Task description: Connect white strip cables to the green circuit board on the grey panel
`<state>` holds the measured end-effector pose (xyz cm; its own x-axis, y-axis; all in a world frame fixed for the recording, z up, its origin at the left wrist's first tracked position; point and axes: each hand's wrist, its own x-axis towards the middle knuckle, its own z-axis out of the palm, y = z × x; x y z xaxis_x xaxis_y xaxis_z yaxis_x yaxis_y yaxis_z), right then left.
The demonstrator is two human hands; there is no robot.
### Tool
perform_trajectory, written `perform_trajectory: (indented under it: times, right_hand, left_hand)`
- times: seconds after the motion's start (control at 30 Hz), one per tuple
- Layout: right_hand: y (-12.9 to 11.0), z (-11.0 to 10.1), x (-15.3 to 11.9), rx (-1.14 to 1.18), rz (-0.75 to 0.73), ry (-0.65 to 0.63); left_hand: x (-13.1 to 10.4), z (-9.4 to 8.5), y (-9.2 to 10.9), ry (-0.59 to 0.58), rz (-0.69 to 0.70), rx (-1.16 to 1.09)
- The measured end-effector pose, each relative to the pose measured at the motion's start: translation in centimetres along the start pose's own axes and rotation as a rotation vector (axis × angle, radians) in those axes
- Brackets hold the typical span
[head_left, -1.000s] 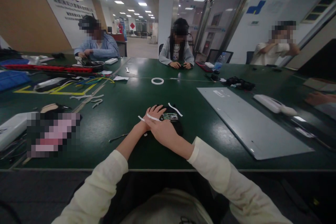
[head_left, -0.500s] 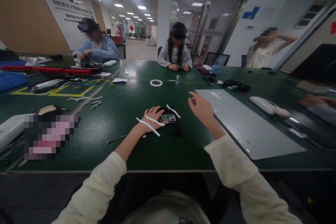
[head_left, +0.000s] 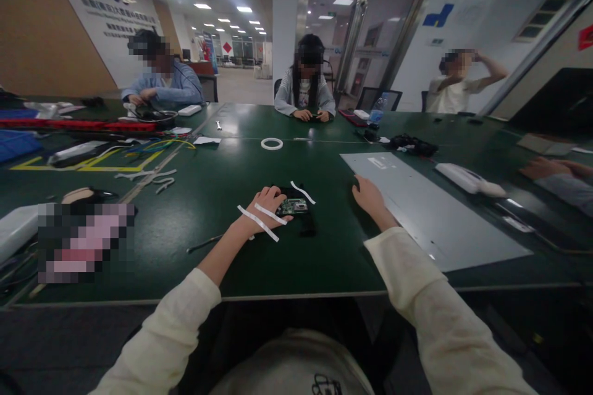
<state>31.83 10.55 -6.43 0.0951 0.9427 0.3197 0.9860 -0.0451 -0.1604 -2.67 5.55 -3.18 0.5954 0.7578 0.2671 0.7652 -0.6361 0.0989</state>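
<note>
My left hand (head_left: 262,210) lies over the left side of a small green circuit board (head_left: 296,205) on the table, fingers bent at its upper edge and thumb at its lower edge. Black material, partly hidden by the hand, surrounds the board. Two white strips of tape (head_left: 259,223) cross the back of this hand, and another white strip (head_left: 303,192) sits at the board's upper right. Beside the left edge of a grey panel (head_left: 430,216), my right hand (head_left: 369,199) is held with fingers loosely curled and nothing visible in them.
A roll of white tape (head_left: 272,144) lies farther up the green table (head_left: 222,166). To the left are a pink blurred item (head_left: 88,241), cut white strips and cables. A white device (head_left: 467,180) rests on the right. Several people sit around the table.
My right hand has lowered and drawn to the right, toward the grey panel's edge, with its fingers more curled. The left hand stays on the circuit board. The view has shifted slightly.
</note>
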Motion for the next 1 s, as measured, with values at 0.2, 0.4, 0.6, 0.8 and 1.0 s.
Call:
perform_trajectory:
  times: [0.2,0.4,0.6,0.8,1.0]
  right_hand:
    - [-0.1,0.2,-0.1,0.044,-0.022,0.017]
    - [-0.2,0.0,-0.1,0.079,-0.033,0.006]
    - [-0.1,-0.3,0.1,0.153,0.006,0.008]
    - [-1.4,-0.8,-0.5,0.243,0.002,-0.002]
    - [-4.2,-1.9,-2.0,0.394,-0.083,-0.056]
  left_hand:
    - [-0.1,-0.1,-0.1,-0.008,-0.012,-0.021]
    - [-0.1,-0.2,0.0,-0.024,-0.020,-0.050]
    - [0.0,0.2,-0.2,0.011,-0.002,-0.014]
    - [0.1,-0.5,0.1,-0.009,0.051,-0.008]
    - [0.2,-1.6,-0.1,0.081,0.051,-0.064]
